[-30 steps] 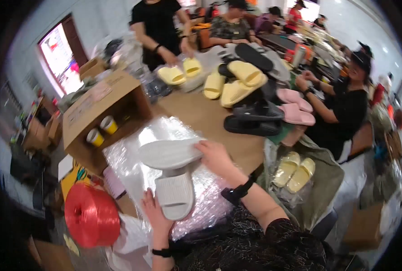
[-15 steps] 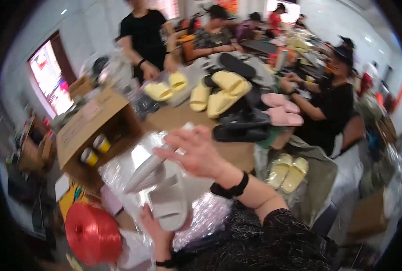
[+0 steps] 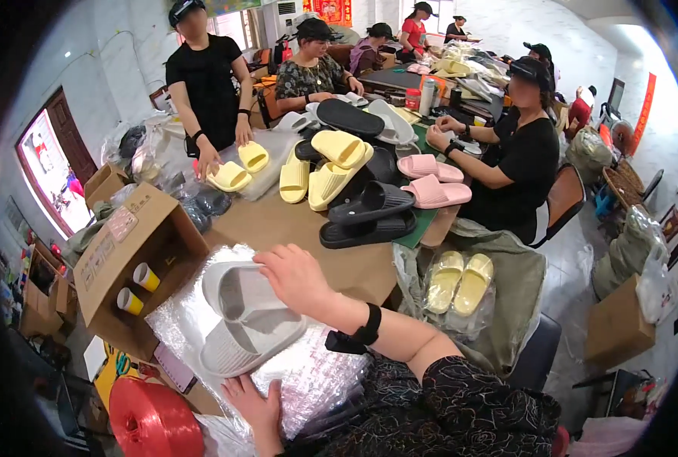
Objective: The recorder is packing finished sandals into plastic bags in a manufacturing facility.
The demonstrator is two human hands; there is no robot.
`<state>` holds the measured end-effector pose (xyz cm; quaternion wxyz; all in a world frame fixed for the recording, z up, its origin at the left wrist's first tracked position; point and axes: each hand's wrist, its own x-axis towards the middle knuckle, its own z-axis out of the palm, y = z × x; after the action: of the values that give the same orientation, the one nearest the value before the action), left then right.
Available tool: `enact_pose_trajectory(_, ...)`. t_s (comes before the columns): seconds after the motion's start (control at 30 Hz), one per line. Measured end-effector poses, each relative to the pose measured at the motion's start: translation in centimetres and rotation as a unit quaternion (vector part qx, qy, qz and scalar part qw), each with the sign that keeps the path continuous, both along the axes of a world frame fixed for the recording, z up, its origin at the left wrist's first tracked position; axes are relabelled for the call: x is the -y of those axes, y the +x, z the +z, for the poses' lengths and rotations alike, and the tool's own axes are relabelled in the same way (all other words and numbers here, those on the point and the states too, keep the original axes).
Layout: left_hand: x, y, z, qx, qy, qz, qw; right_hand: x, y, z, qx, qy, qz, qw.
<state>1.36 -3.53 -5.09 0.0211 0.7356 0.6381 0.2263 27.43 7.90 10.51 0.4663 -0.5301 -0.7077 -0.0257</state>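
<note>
A pair of light grey slippers [image 3: 259,331] lies side by side on a stack of clear plastic bags [image 3: 320,373] in front of me. Ribbed straps cross their uppers. My right hand [image 3: 297,282] is at the far slipper, its fingers bent over the upper edge and the thumb hidden. Flat on the plastic by the near slipper's side, my left hand [image 3: 255,407] has its fingers spread and holds nothing.
An open cardboard box [image 3: 137,236] with two yellow-and-white cups stands at left, above a red twine roll [image 3: 156,419]. Yellow, black and pink slippers [image 3: 434,190] are piled farther back. Bagged yellow slippers [image 3: 461,282] lie at right. Co-workers sit and stand around the table.
The grey slipper that my right hand held tilted up is now down beside the other one. The pair has turned and moved left. My left hand has come off the near slipper onto the plastic.
</note>
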Motion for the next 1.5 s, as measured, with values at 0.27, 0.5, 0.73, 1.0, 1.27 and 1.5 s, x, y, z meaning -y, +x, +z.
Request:
enact_pose_trajectory(0.27,0.8,-0.3,-0.2,0.03,0.006,-0.002,1.0,-5.6,2.0,-9.2,-0.169,-0.199,0.084,0.962)
enact_pose_trajectory(0.5,0.7,0.0,-0.3,0.016,-0.016,-0.006,1.0,-7.4,1.5,-10.8,-0.055,-0.13,0.127,0.982)
enact_pose_trajectory(0.73,0.3,-0.8,-0.5,-0.005,0.037,-0.015,0.999,-0.7,-1.0,-10.0,0.114,-0.214,0.244,0.939)
enact_pose_trajectory(1.0,0.5,-0.3,-0.4,0.008,0.03,-0.023,0.999,3.5,-2.5,-10.9,0.122,-0.247,0.109,0.955)
enact_pose_trajectory(1.27,0.5,-0.2,0.4,0.003,0.026,-0.038,0.999,3.2,-1.7,-9.5,0.183,-0.245,0.057,0.951)
enact_pose_trajectory(1.5,0.5,0.4,3.9,0.039,-0.036,-0.072,0.996,-1.7,-4.5,-6.9,0.296,-0.259,0.092,0.915)
